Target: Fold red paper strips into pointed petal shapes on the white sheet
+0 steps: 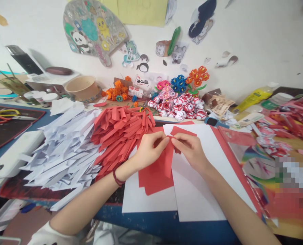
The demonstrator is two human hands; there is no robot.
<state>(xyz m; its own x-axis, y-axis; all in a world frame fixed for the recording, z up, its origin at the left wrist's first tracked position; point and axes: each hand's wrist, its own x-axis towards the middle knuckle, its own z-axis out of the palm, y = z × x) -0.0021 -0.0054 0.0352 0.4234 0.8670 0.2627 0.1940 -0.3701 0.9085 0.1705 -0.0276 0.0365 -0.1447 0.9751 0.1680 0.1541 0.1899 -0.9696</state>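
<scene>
My left hand (153, 149) and my right hand (189, 149) meet over the white sheets. Both pinch the top end of a folded red paper strip (169, 161), which hangs down between them. Beneath it lie red paper pieces (154, 178) on a white sheet (148, 203). A second white sheet (200, 200) extends under my right hand, with a small red piece (183, 131) near its top. Left of my hands is a heap of folded red strips (118, 136), beside a larger heap of folded white strips (64, 149).
Scissors (7, 114) rest on a dark mat at far left, near a white box (16, 153). A beige bowl (81, 87), red-and-white paper flowers (179, 107) and a yellow bottle (255, 97) line the back. A plastic packet (256, 166) lies right.
</scene>
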